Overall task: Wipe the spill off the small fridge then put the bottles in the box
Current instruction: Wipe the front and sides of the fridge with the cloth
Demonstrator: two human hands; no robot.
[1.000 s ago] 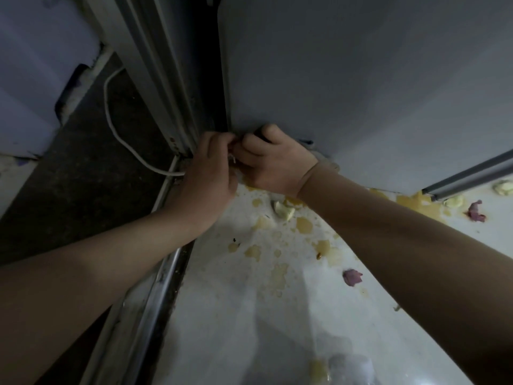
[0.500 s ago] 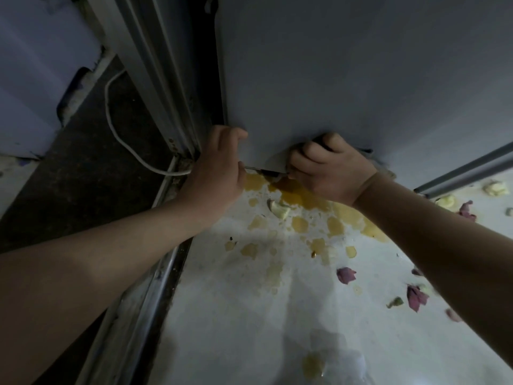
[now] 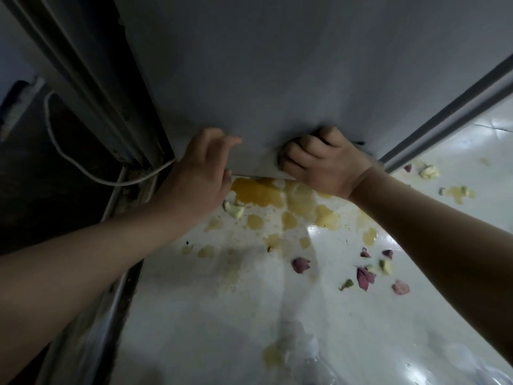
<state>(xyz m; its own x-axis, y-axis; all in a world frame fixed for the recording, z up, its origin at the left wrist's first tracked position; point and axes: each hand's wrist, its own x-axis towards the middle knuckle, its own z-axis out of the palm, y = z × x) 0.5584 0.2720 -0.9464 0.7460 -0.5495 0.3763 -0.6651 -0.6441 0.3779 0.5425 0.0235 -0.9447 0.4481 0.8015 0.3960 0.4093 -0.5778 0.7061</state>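
Two bare hands meet at the lower edge of a large grey-white panel that stands over a glossy white surface. Far left of the fingers, a white cable loops down past a dark metal frame and runs toward the left wrist. The left hand lies against the panel's lower left corner, its fingers pressed together and laid flat on the panel's face, thumb hidden. Between the two hands, just below the panel's edge, the orange-yellow spill pools widest, touching the heel of the left hand and running under the right. A pale green scrap sits just below that pool. The right hand is curled into a tight fist at the panel's edge, fingers folded in; whether they pinch anything I cannot tell. Below and right of those fingers, smaller yellow drops scatter, then pink petals. Clear plastic bottles show blurred at the bottom, well apart from both hands.
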